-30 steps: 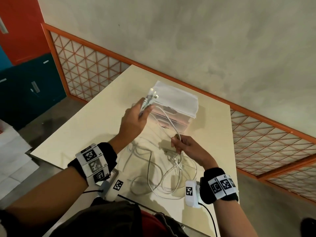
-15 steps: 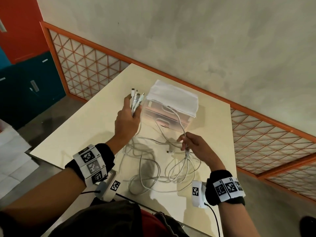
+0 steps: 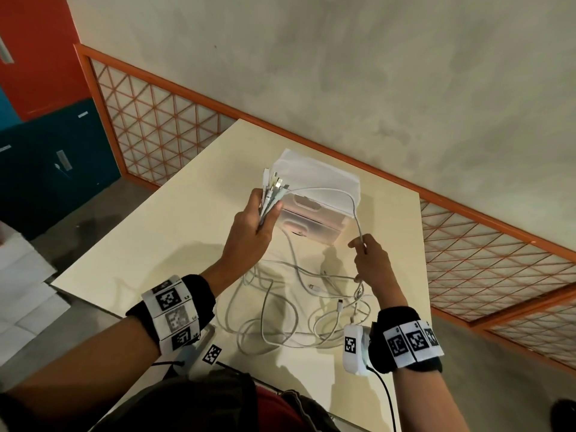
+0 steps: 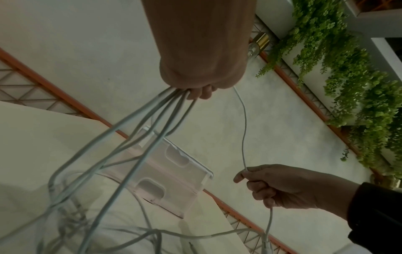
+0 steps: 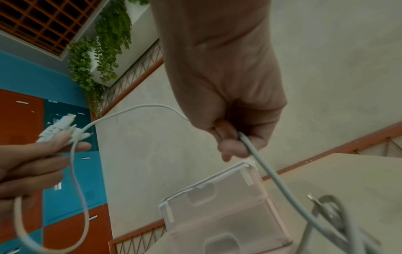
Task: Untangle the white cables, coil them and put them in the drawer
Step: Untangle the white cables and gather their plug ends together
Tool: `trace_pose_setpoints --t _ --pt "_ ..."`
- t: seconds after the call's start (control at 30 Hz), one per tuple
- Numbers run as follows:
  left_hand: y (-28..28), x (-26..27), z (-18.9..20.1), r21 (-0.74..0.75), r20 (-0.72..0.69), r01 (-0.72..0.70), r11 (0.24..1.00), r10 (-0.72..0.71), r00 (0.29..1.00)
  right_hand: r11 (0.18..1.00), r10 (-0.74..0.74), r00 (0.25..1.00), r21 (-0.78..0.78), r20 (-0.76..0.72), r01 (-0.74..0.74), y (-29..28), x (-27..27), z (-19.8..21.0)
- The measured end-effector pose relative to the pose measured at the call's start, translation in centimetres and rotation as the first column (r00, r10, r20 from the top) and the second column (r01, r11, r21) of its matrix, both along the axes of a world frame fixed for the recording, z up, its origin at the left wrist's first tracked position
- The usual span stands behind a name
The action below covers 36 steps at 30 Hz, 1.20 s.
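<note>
My left hand (image 3: 258, 222) is raised in front of the drawer unit and grips a bundle of white cable ends (image 3: 272, 191), plugs pointing up; the same bundle (image 5: 58, 128) shows in the right wrist view. Several cables (image 4: 139, 123) hang from that fist down to a tangled heap (image 3: 293, 310) on the table. One cable (image 3: 352, 204) arcs from the bundle to my right hand (image 3: 367, 257), which pinches it to the right of the heap; the pinch (image 4: 245, 170) is plain in the left wrist view. The translucent two-drawer unit (image 3: 318, 207) stands behind, both drawers closed.
The cream table (image 3: 174, 232) has its near edge by my body and its far edges beside an orange lattice railing (image 3: 156, 126). Blue and red lockers (image 3: 46, 151) stand at the left. Loose plug ends (image 3: 314, 286) lie among the heap.
My left hand has shifted right and lifted the bundle in front of the drawer unit. My right hand slid up and right along one cable, drawing it out into a wider arc.
</note>
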<state>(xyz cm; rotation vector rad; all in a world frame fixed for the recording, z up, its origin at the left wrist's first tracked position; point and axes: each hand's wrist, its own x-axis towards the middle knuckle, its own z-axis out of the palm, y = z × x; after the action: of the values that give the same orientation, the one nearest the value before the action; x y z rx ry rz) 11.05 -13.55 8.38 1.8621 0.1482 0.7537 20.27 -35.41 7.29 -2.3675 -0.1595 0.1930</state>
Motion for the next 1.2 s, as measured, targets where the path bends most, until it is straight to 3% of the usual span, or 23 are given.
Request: trace_pose_setpoints --t 0.13,0.27,0.37,0.47,0.53,0.63,0.73,0.83,0.93,1.0,1.07,1.13,1.2 --pt "-0.5 0.0 0.0 -0.01 -0.015 0.041 0.999 -0.041 0.999 0.995 -0.094 0.993 -0.023 0.068 0.096 -0.5 0.6 -0.6" --pt "-0.7 0.0 -0.1 -0.001 -0.018 0.093 0.996 -0.093 0.996 0.98 -0.071 0.994 -0.182 0.083 0.085 -0.4 0.8 -0.6" --pt "-1.1 0.5 -0.2 -0.004 -0.088 0.153 0.988 -0.152 0.984 0.961 0.225 0.972 -0.184 0.075 -0.208 0.4 0.0 1.0" --pt "-1.5 1.2 -0.6 0.022 -0.195 0.275 0.961 -0.265 0.944 0.832 0.55 0.835 -0.072 -0.008 -0.549 1.9 -1.5 3.5" --pt "-1.6 1.6 -1.3 0.08 -0.278 0.338 0.938 -0.305 0.911 0.779 0.626 0.779 0.032 0.024 -0.627 2.3 -1.7 4.6" --pt "-1.4 1.8 -1.4 0.154 -0.301 0.311 0.938 -0.255 0.919 0.794 0.573 0.817 0.202 0.071 -0.574 1.9 -1.3 5.2" --pt "-1.3 2.0 -0.4 0.15 -0.149 0.131 0.98 -0.108 0.983 0.853 0.487 0.873 0.224 -0.015 -0.471 0.3 -0.3 2.8" --pt "-0.6 2.1 1.1 0.048 0.02 -0.013 0.999 0.012 1.0 0.9 0.429 0.888 -0.01 -0.164 -0.437 -1.8 1.0 -1.6" --pt "-0.2 2.3 2.1 0.0 0.111 -0.05 0.999 0.05 0.993 0.894 0.346 0.91 -0.214 -0.229 -0.394 -3.5 1.0 -4.7" --pt "-0.1 2.4 2.1 0.009 0.115 -0.05 0.999 0.049 0.992 0.93 0.293 0.931 -0.161 -0.217 -0.33 -4.3 1.1 -5.8" --pt "0.0 2.6 1.6 0.025 0.092 -0.061 0.998 0.058 0.994 0.977 0.212 0.956 0.018 -0.202 -0.212 -4.6 1.3 -5.8" --pt "0.1 2.9 0.9 0.036 0.054 -0.052 0.998 0.05 0.997 0.983 0.12 0.975 0.159 -0.189 -0.09 -4.6 1.9 -5.2" --pt "0.2 2.9 0.2 0.082 0.004 -0.012 0.997 0.011 1.0 0.979 0.058 0.988 0.202 -0.142 -0.029 -4.6 2.5 -3.9"
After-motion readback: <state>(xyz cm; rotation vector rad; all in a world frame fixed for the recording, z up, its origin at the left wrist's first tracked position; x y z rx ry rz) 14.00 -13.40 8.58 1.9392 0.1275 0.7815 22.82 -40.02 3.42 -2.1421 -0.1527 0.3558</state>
